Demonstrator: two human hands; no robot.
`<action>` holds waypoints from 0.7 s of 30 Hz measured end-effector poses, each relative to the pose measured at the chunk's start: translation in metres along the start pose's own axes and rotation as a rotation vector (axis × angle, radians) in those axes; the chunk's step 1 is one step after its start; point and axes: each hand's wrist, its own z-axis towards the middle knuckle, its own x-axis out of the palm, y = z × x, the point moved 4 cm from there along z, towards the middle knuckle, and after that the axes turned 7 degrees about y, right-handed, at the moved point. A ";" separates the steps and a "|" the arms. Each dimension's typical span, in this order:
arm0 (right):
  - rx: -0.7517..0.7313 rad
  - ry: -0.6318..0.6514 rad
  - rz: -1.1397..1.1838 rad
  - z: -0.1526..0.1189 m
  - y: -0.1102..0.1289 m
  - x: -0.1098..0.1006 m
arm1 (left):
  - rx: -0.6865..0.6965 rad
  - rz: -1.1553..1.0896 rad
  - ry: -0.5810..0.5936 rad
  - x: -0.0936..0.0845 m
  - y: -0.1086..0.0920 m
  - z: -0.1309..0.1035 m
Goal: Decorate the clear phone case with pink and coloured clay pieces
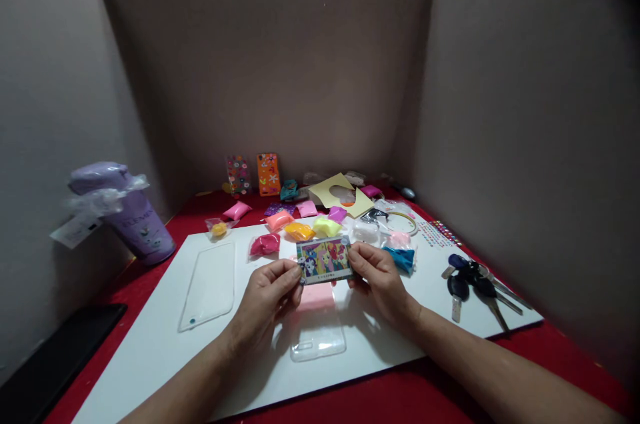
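Observation:
Between my two hands I hold up a small picture card (325, 259) printed with colourful cartoon ponies. My left hand (270, 294) pinches its left edge, and my right hand (377, 277) pinches the right edge. Below the card, a clear phone case (319, 337) lies on the white board (240, 371), with pink material on its upper part. The card and my fingers partly hide that pink area. Left of my left hand lies another phone case (210, 284), whitish and see-through, with a small teal dot at its lower corner.
Behind the card lie several clay packets, including orange (300, 231), red (265, 245) and blue (400, 259). Scissors and keys (475, 281) are at right, beside gem stickers (440, 234). A purple tumbler (127, 214) leans at left above a black slab (60, 357). Decorated cases (269, 174) stand behind.

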 end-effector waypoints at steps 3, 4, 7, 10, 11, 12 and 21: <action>0.005 -0.002 0.005 0.000 -0.001 0.000 | 0.000 -0.007 -0.005 -0.001 0.001 0.001; 0.006 -0.001 0.004 0.000 -0.001 -0.001 | 0.002 -0.007 -0.007 -0.001 0.001 0.001; 0.003 0.006 0.004 -0.001 0.000 -0.001 | 0.010 -0.010 -0.004 -0.001 0.002 0.000; -0.004 0.012 -0.002 0.000 0.001 0.000 | 0.013 -0.008 -0.003 -0.001 0.002 -0.002; -0.004 0.014 -0.005 0.000 0.001 0.000 | 0.013 -0.005 -0.005 -0.001 0.001 -0.002; -0.004 0.013 -0.009 0.000 0.001 0.000 | 0.012 -0.003 -0.005 -0.001 0.001 -0.002; 0.009 -0.003 -0.012 -0.001 0.003 0.002 | 0.007 0.004 -0.016 0.000 0.000 -0.001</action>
